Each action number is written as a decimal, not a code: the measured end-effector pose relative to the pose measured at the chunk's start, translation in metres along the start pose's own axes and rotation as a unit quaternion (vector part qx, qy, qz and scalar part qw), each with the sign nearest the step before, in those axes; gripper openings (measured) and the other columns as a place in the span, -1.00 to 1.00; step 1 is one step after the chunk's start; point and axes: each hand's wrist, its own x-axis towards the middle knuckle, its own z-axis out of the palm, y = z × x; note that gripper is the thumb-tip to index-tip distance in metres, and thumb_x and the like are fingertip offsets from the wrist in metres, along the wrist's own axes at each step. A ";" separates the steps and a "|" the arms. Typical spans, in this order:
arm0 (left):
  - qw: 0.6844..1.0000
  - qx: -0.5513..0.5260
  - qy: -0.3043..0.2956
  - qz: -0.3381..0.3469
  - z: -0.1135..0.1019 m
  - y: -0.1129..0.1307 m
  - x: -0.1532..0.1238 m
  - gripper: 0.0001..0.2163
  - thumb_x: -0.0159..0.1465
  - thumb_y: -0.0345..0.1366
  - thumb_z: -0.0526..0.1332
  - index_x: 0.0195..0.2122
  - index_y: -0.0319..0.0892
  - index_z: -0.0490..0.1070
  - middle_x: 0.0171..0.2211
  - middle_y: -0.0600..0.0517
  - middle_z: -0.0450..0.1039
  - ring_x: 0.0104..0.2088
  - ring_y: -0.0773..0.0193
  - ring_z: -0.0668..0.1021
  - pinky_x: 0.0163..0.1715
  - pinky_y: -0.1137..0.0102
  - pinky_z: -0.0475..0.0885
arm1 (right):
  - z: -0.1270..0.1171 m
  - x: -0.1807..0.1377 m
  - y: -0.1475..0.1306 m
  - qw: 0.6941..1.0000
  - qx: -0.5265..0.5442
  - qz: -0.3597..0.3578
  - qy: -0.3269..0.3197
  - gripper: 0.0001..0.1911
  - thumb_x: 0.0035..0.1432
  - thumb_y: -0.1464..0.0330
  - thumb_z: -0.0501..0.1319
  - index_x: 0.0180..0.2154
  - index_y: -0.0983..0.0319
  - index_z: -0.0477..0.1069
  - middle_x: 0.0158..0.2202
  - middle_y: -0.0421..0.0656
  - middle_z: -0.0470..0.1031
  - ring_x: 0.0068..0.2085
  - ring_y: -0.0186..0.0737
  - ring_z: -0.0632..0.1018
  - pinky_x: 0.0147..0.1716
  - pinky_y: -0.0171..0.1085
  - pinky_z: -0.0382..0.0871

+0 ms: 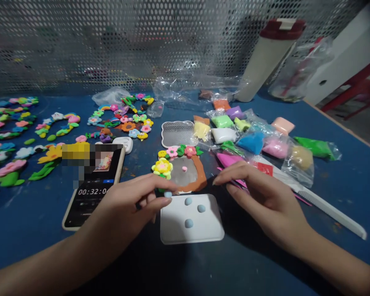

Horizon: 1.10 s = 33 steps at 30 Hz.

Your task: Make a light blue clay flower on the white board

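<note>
Clay balls [188,201] dot a white board [191,234]; perforated metal [142,41] backs the blue table [27,230].

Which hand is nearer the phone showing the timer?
Left. The left hand overlaps the phone's right edge; the right hand is off to the right, beyond the white mat.

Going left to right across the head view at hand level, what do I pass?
Pink clay flower → phone → left hand → white board → right hand → white comb
</note>
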 end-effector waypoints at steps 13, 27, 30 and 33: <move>0.997 0.039 -0.030 0.059 0.014 -0.007 0.001 -0.78 0.32 -0.42 0.01 -0.26 -0.10 0.45 -0.31 0.09 0.53 -0.33 0.35 0.55 -0.36 0.51 0.37 | 0.002 -0.003 0.002 0.998 -0.035 0.053 0.023 -0.74 0.15 0.58 0.05 -0.30 0.17 0.42 -0.33 -0.23 0.51 -0.27 -0.35 0.50 -0.30 -0.38 0.35; 0.993 0.095 -0.043 0.056 0.020 -0.008 0.000 -0.95 0.17 -0.39 0.27 -0.37 -0.16 0.40 -0.43 0.11 0.43 -0.49 0.36 0.43 -0.47 0.47 0.29 | 0.006 -0.005 0.000 0.999 -0.024 0.047 -0.004 -0.74 0.13 0.60 0.03 -0.32 0.21 0.41 -0.34 -0.19 0.51 -0.28 -0.31 0.51 -0.32 -0.33 0.36; 0.989 0.116 -0.043 0.078 0.020 -0.008 -0.003 -0.97 0.21 -0.36 0.24 -0.37 -0.15 0.39 -0.39 0.09 0.43 -0.42 0.34 0.46 -0.43 0.47 0.29 | 0.007 -0.007 0.000 0.999 -0.024 0.047 -0.012 -0.72 0.10 0.62 0.03 -0.32 0.21 0.42 -0.34 -0.19 0.50 -0.28 -0.30 0.50 -0.31 -0.32 0.35; 0.987 0.118 -0.042 0.099 0.020 -0.009 -0.006 -0.90 0.30 -0.36 0.11 -0.24 -0.12 0.41 -0.25 0.05 0.47 -0.24 0.30 0.51 -0.29 0.46 0.33 | 0.007 -0.008 -0.001 0.998 -0.023 0.053 -0.014 -0.73 0.09 0.62 0.04 -0.31 0.22 0.42 -0.33 -0.17 0.50 -0.27 -0.28 0.50 -0.29 -0.29 0.36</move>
